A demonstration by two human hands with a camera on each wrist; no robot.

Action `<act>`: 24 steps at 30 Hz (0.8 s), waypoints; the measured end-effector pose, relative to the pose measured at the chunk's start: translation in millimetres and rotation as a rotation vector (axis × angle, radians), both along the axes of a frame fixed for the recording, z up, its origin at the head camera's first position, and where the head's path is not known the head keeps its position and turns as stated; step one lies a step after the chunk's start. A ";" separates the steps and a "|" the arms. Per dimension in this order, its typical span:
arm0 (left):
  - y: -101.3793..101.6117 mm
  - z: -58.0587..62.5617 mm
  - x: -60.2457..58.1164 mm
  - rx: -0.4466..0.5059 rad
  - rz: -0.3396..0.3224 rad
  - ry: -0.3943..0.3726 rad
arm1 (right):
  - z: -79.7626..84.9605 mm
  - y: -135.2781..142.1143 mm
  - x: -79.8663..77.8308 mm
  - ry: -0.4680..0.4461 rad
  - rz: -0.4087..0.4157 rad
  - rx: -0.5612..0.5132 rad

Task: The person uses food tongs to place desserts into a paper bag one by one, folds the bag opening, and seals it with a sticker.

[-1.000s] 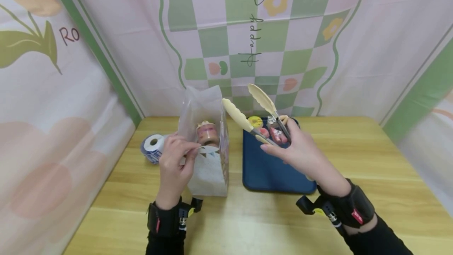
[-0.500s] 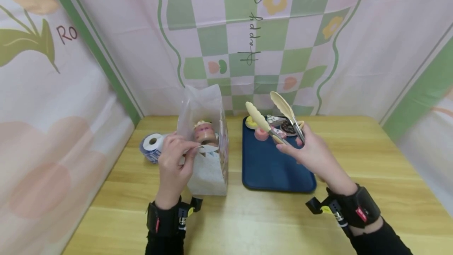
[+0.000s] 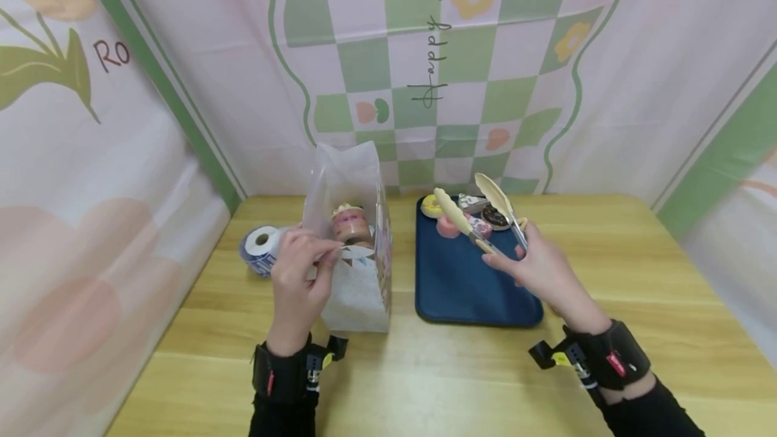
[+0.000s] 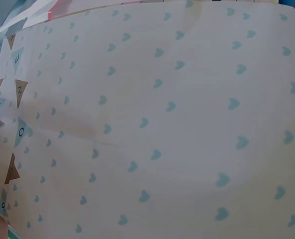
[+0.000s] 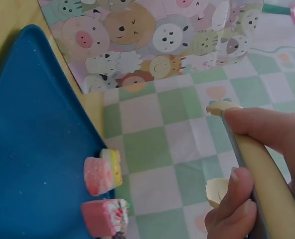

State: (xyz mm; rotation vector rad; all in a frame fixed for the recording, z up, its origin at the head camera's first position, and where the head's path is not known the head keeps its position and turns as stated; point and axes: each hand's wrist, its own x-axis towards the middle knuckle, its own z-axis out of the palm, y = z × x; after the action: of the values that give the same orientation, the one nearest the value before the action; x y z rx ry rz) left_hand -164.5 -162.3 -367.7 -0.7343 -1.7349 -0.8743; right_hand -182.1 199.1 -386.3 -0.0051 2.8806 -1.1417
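My left hand (image 3: 302, 282) pinches the near rim of an upright paper bag (image 3: 358, 299). Inside the bag's mouth sits a pink dessert cup (image 3: 351, 223) with a cream-coloured topping. In the left wrist view, the bag's white side with small blue hearts (image 4: 157, 119) fills nearly everything. My right hand (image 3: 546, 272) grips metal tongs (image 3: 454, 211) with cream scalloped tips. The tips stand spread apart with nothing between them, over the far part of a dark blue tray (image 3: 467, 288). Below them lie a pink round sweet (image 3: 448, 227) and a pink cake slice (image 3: 479, 226).
Also along the tray's far edge are a yellow doughnut (image 3: 432, 206), a white-topped slice (image 3: 471, 203) and a chocolate doughnut (image 3: 494, 217). A white roll with a blue wrapper (image 3: 261, 248) stands left of the bag. A patterned curtain (image 3: 461, 100) hangs behind the wooden table (image 3: 388, 383).
My right hand has moved the tongs rightward and downward, away from the bag and over the tray's far side. The left hand keeps its pinch on the bag's rim.
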 end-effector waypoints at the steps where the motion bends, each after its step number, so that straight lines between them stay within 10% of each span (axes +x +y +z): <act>1: 0.0 0.0 -0.2 0.001 0.001 0.001 | -2.0 0.9 -0.5 -0.002 -0.002 0.003; 24: 1.2 -1.9 -1.9 0.012 0.004 -0.005 | -46.1 24.8 -12.9 -0.055 -0.027 0.093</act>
State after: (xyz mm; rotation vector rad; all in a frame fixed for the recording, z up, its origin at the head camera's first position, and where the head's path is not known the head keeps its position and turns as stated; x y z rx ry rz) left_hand -166.4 -161.1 -369.6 -0.7215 -1.7339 -0.8839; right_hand -194.9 223.9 -432.3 0.0674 2.8905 -0.9948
